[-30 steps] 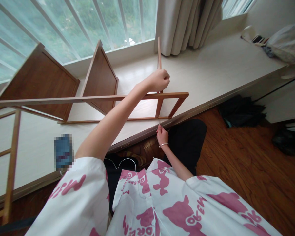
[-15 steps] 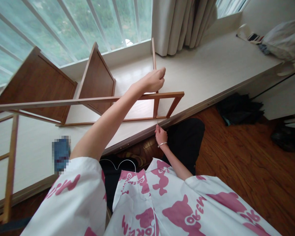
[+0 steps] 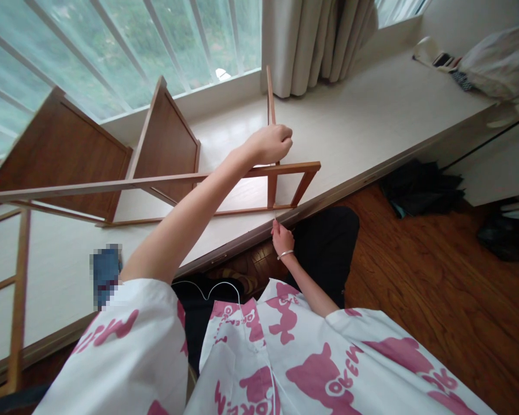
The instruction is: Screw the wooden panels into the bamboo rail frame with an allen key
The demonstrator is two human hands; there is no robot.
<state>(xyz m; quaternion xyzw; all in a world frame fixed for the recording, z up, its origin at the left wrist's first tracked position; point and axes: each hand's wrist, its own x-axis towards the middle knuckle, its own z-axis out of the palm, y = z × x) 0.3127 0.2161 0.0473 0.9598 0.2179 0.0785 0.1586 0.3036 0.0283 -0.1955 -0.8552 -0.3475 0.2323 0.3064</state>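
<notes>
A brown wooden shelf rack lies on its side on the white window ledge, with panel shelves standing between its long rails. My left hand reaches over the near rail and is closed around a wooden crossbar at the rack's right end. Lower down, just off the ledge's front edge, my right hand pinches a thin pale rod. The rod's tip points up to the lowest rail of the rack, near the foot of the crossbar. Its handle end is hidden in my fingers.
Another wooden frame stands at the left, beside a blurred blue item on the ledge. A grey curtain hangs by the barred window. Bags lie at the far right; dark cloth sits on the wooden floor.
The view has shifted slightly, and the rack appears a little further left. Both hands keep their holds, the left on the crossbar and the right on the thin rod.
</notes>
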